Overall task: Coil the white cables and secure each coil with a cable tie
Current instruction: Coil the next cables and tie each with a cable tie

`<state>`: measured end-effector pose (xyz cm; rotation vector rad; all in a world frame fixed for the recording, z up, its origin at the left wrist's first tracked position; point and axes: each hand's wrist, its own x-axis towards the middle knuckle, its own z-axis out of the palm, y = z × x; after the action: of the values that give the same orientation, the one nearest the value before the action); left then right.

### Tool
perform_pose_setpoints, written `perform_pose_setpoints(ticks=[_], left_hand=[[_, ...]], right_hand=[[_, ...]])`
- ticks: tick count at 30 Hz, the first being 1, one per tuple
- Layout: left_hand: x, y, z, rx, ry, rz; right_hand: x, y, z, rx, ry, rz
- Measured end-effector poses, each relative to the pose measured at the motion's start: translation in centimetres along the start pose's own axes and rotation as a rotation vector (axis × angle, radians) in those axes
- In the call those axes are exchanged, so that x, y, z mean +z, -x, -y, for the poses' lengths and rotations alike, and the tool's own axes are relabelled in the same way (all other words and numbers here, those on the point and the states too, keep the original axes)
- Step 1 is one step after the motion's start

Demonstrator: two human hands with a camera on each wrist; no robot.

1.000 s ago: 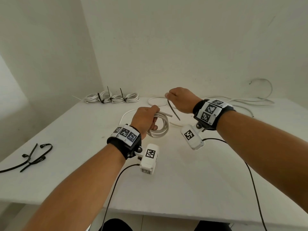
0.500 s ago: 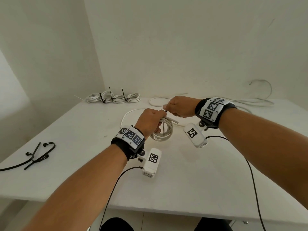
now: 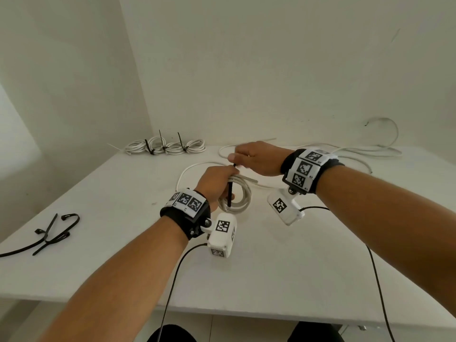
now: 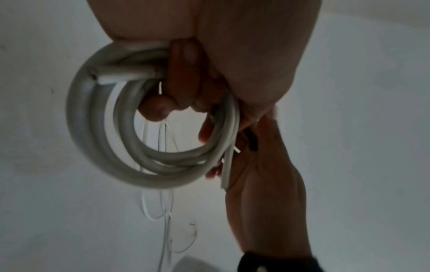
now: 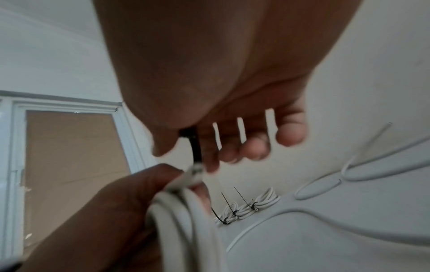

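My left hand [image 3: 216, 185] grips a coil of white cable [image 3: 240, 197] just above the white table [image 3: 271, 267]; its fingers curl through the loops of the coil [image 4: 97, 128]. My right hand [image 3: 251, 157] sits right above it and pinches the top of a black cable tie [image 3: 230, 191] between thumb and forefinger. The tie [image 5: 195, 147] runs down through the coil [image 5: 186, 220] beside my left hand's fingers. Which end of the tie is pinched I cannot tell.
Three tied white coils [image 3: 167, 146] lie at the table's back left. Loose white cables [image 3: 357, 154] sprawl across the back right, and one strand [image 3: 187, 171] curves behind my left hand. Spare black cable ties [image 3: 49, 233] lie near the left edge.
My right hand moved left and toward the coil, carrying the tie from out at the side until it stands upright through the coil. The left hand kept its grip.
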<state>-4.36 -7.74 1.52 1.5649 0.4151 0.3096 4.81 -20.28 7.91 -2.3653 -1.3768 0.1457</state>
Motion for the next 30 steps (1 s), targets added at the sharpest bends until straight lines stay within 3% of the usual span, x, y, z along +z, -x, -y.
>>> perform_pose_setpoints(ticks=[3,5,9,12,17,22,30], left_hand=[[-0.6,-0.6,-0.1,-0.073,0.142,-0.095],[-1.0,-0.6,-0.4,-0.09,0.186,-0.157],[-1.0,-0.9,-0.8,-0.1,0.176,-0.205],[-0.5,-1.2,-0.8,-0.107,0.234,-0.147],[-0.7,-0.7,-0.2,-0.062,0.152,-0.011],[-0.7,-0.7,-0.6,-0.001,-0.017,-0.008],[-0.7,-1.2,-0.2,0.076,-0.122,0.024]], right_hand=[[0.2,0.5,0.0,-0.245,-0.011,-0.217],[0.6,0.6,-0.3,-0.39,0.024,-0.217],[2.7,0.5,-0.4,-0.458,0.122,-0.214],[4.1,0.4,-0.5,-0.533,0.069,-0.308],[4.0,0.6,-0.7,-0.315,-0.24,-0.421],[4.5,1.1,-1.0,-0.137,-0.343,-0.537],[4.6,1.2,-0.7,-0.076,-0.407,-0.54]])
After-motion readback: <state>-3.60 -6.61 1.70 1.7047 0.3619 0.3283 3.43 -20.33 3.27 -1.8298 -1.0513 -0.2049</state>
